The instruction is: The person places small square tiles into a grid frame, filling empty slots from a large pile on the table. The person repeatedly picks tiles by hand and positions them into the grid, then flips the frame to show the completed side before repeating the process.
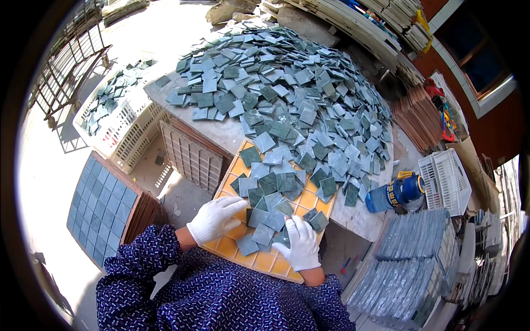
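A pale worktable (pixel 221 131) bears square grey-green stone tiles (pixel 269 182), likely stiff, brittle, best edge-gripped; left white-gloved hand (pixel 217 219) loosely spread, right white-gloved hand's (pixel 301 246) hold unclear.

Harsh sunlight, fisheye-bent edges

On my remote feed: outdoor scene, harsh sun, ground (pixel 47 185) blown out white at left. Red-brown wall (pixel 501 138) upper right; window (pixel 487 67) set in it, dark panes, brown frame, pale surround. I get a barred metal rack (pixel 77 83) upper left, shadows beside it. Rough boulders (pixel 232 11) and stacked boards (pixel 353 33) along top. Pale-topped table (pixel 358 222) mid-frame; shaded grey floor (pixel 338 248) just off its right corner.
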Tool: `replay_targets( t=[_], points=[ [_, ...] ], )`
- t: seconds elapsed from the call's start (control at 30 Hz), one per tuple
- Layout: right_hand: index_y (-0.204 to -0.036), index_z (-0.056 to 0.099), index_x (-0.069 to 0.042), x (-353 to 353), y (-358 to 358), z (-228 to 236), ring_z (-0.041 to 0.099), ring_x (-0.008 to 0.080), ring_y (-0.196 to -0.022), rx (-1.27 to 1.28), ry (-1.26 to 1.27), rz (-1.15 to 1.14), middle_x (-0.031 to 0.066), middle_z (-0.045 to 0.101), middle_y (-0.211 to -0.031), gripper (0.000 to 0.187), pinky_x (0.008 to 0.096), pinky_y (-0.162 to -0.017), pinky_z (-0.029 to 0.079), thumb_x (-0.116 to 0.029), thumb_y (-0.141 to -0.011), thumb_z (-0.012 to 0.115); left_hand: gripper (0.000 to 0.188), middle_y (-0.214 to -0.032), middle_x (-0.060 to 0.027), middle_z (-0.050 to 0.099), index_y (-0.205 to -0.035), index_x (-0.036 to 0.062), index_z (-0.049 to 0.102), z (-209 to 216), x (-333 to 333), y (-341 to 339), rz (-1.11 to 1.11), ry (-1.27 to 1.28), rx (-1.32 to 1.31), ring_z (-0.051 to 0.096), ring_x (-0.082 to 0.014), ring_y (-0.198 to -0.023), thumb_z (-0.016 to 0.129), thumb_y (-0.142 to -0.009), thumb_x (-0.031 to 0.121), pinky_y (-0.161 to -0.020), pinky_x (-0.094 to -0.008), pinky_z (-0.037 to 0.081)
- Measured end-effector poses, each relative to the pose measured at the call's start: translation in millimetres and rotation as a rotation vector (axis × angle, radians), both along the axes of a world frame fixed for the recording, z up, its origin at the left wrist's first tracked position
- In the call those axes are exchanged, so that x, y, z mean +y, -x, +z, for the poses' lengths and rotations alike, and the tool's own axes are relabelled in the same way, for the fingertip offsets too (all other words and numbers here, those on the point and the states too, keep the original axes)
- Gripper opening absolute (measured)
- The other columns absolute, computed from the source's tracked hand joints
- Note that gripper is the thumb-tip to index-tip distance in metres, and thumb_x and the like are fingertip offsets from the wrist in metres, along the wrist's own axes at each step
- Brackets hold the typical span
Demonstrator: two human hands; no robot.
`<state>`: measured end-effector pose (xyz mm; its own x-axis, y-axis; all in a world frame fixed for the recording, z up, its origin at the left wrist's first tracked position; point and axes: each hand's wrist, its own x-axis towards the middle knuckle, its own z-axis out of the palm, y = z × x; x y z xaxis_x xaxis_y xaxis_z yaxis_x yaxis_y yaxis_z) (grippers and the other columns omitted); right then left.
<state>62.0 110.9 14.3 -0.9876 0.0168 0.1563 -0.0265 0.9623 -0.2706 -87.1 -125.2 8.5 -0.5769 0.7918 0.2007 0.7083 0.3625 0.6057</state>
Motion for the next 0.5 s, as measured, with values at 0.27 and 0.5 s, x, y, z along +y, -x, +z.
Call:
replay_targets(
  t=[0.27,0.5],
  points=[
    [-0.134,0.046,-0.003,41.0,12.7,-10.7,0.048,0.0349,-0.124,-0.146,0.389,-0.117,0.0188,0.048,-0.136,0.074,0.0390,-0.103,0.041,-0.029,-0.072,0.077,0.064,-0.123,-0.0122,0.052,-0.125,0.0058,0.052,-14.3,37.7,11.6,0.120,0.079,0.163,0.052,-0.0322,-0.106,0.077,-0.067,0.019,-0.092,-0.0410,0.045],
    [-0.129,0.052,-0.006,54.6,20.4,-10.8,0.049,0.0310,-0.121,-0.189,0.250,0.033,0.0152,0.053,-0.129,0.065,0.0384,-0.102,0.041,-0.028,-0.073,0.075,0.054,-0.110,-0.0141,0.051,-0.112,0.0065,0.054,-11.3,58.5,20.4,0.138,0.131,0.089,0.053,-0.0347,-0.100,0.077,-0.064,0.015,-0.086,-0.0432,0.045]
  ],
)
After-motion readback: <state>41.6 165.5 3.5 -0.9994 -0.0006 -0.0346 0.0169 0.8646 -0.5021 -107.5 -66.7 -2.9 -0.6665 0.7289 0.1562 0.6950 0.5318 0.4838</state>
